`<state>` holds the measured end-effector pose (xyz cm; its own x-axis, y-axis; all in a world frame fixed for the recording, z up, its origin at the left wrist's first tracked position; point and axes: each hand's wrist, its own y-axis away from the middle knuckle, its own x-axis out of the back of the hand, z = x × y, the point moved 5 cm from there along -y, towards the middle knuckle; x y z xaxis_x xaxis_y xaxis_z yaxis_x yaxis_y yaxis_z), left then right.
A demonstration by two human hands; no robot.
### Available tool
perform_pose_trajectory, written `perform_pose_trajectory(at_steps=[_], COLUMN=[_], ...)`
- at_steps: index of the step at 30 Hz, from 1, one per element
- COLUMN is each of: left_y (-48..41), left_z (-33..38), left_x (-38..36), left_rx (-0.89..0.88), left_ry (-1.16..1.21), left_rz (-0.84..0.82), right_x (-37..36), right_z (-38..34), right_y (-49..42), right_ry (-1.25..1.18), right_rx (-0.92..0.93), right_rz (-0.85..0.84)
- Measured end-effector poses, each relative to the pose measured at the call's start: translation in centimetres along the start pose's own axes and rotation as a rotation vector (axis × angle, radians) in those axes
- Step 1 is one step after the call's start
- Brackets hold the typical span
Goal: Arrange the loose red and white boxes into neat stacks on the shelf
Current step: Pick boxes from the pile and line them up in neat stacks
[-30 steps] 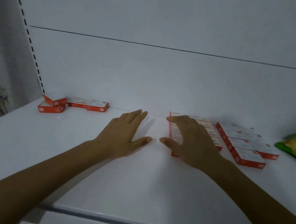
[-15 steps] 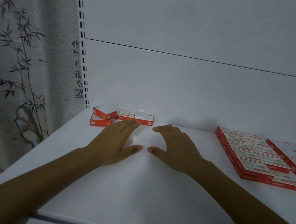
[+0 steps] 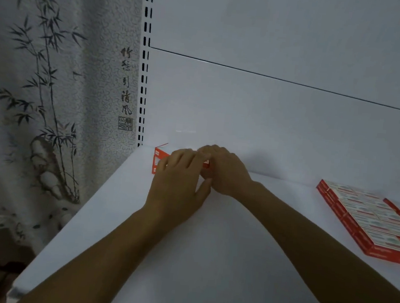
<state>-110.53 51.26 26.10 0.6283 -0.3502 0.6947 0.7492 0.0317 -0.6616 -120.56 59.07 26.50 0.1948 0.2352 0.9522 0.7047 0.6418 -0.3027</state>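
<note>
The loose boxes point(image 3: 160, 160) sit in the back left corner of the shelf point(image 3: 208, 262), mostly hidden under two hands. They look like small, thin card boxes, so they are likely light and easy to squash; holding one by its long sides seems best. The left hand point(image 3: 178, 183) lies over them with fingers fairly straight. The right hand point(image 3: 225, 174) curls its fingers down beside it, but whether it pinches a box cannot be told. Neat stacks point(image 3: 368, 216) lie well apart on the right.

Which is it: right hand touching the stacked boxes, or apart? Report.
Apart. Head view: bare shelf lies between the right hand and the stacked boxes on the right.
</note>
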Motion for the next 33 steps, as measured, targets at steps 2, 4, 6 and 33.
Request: perform_pose_trajectory(at_steps=[2,4,6,33], left_y=[0.1,0.3,0.3,1.2], left_z=[-0.7,-1.3,-1.6,0.3], left_x=[0.4,0.2,0.0,-3.8], left_rx=[0.040,0.042,0.037,0.000], left_ry=[-0.040,-0.064,-0.072,0.107], left_rz=[0.015,-0.011,-0.051,-0.454], right_x=[-0.8,-1.7,-2.3,-0.1], right_z=[-0.6,-1.1,-1.5,4.3], right_y=[-1.0,-1.4,-1.3,10.6], right_ry=[-0.004,-0.004,0.008,-0.287], right_rx=[0.011,0.033,0.064,-0.163], right_rz=[-0.041,-0.113,-0.142,-0.065])
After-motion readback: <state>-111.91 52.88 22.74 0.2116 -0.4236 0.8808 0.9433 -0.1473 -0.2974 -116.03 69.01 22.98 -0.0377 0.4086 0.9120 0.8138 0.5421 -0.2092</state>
